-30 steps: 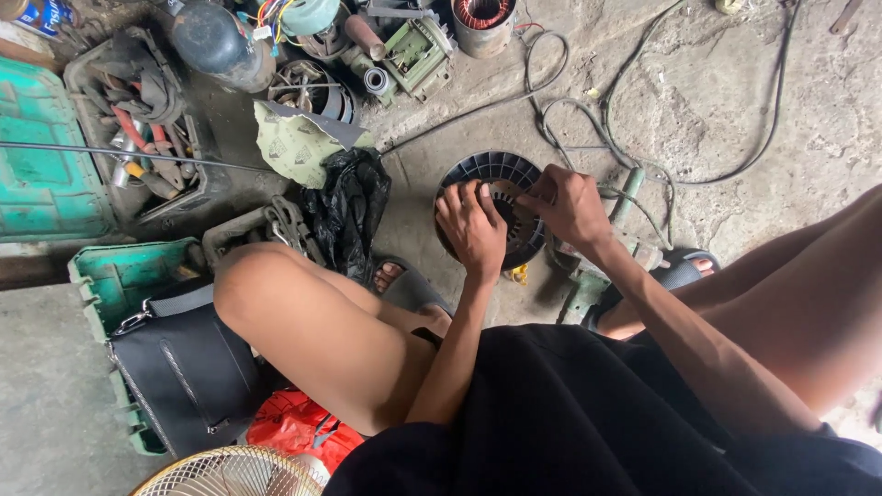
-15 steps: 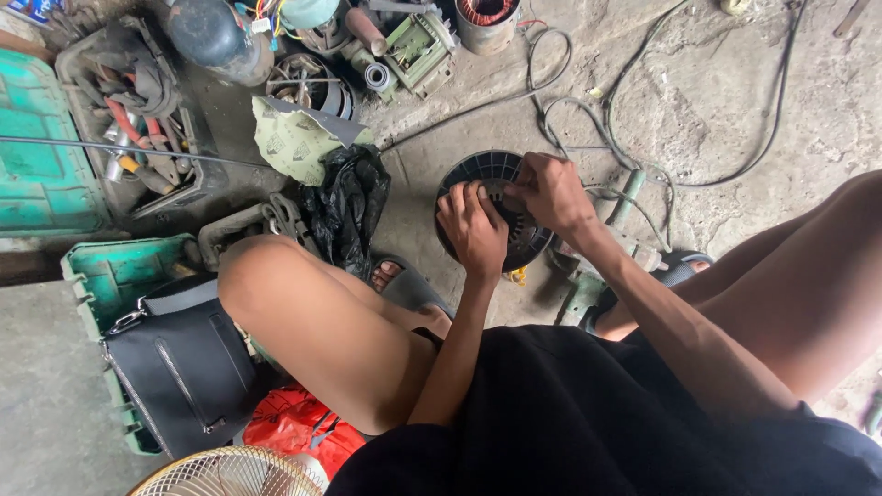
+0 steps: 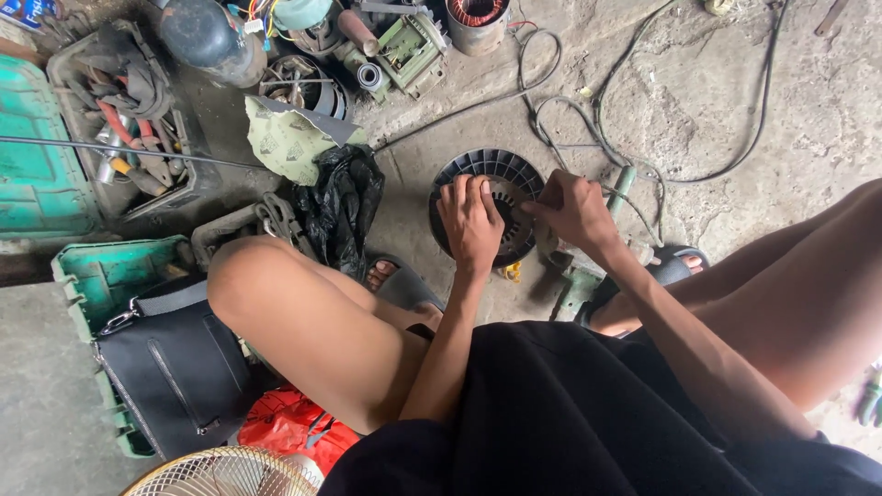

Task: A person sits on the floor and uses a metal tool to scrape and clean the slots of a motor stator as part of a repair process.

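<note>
with the left hand [image 3: 470, 220] pressed flat on the black finned motor housing [image 3: 487, 174] on the concrete floor [image 3: 698, 110] and the right hand [image 3: 574, 209] pinching its rim, fingers could slip on the fins, or the cables [image 3: 588, 119] beyond could snag.

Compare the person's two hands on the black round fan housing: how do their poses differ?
The left hand lies flat, fingers spread over the black fan housing; the right hand is curled, fingertips pinching at the hub. Left covers the centre-left; right comes in from the right edge. Both touch the housing.
</note>
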